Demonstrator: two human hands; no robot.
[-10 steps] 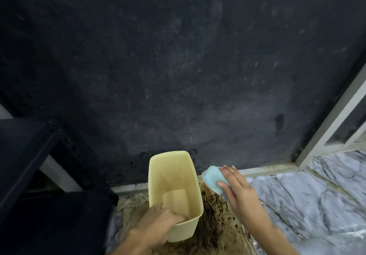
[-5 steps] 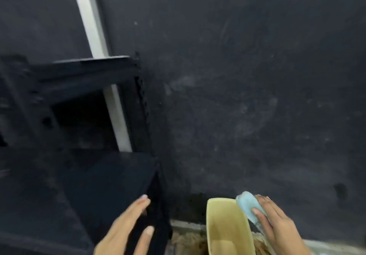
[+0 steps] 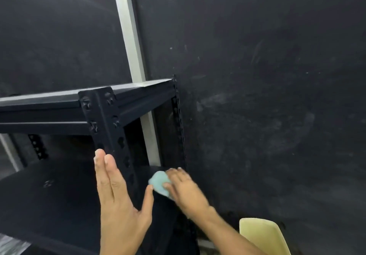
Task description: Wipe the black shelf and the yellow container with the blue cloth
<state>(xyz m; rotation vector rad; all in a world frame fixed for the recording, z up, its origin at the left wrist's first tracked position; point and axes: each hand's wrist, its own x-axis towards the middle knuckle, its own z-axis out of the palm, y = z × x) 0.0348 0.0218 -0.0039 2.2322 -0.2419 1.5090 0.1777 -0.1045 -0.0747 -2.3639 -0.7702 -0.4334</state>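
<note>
The black metal shelf (image 3: 103, 114) fills the left half of the view, with a perforated front post and a lower board. My left hand (image 3: 118, 201) is flat and open against the front post, thumb spread to the right. My right hand (image 3: 186, 189) presses the bunched blue cloth (image 3: 159, 182) onto the right end of the lower shelf board, beside the rear post. The yellow container (image 3: 261, 235) stands at the bottom right, untouched, with only its upper rim and part of its inside visible.
A dark, dusty wall (image 3: 267, 96) fills the background behind the shelf. A pale metal frame strip (image 3: 128, 31) runs up it behind the shelf. A bit of light floor (image 3: 10, 245) shows at the bottom left corner.
My view has swung left and up from the container to the shelf. My left hand let go of the yellow container and came to the shelf post. My right hand carried the cloth onto the shelf.
</note>
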